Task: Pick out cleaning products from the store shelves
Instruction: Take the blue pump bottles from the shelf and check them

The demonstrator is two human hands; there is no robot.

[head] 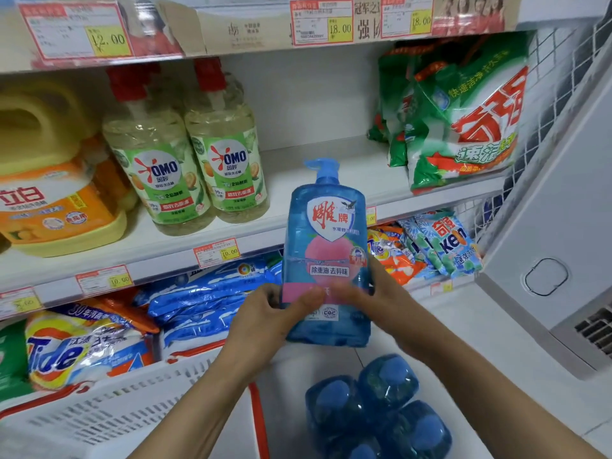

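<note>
While left hand (pixel 265 323), right hand (pixel 384 306) grip blue bottle (pixel 326 233) | OMO (pixel 159 170) | Tide (pixel 56 356)

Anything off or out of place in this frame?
Mostly tidy. A cluster of blue bottles sits on the floor, below the hand-held blue pump bottle, rather than on a shelf. The green detergent bags slump sideways. No spill or damage visible.

Both hands (pixel 265 313) gripping blue pump bottle (pixel 326 260), upright, before shelves (pixel 298 160)
</note>
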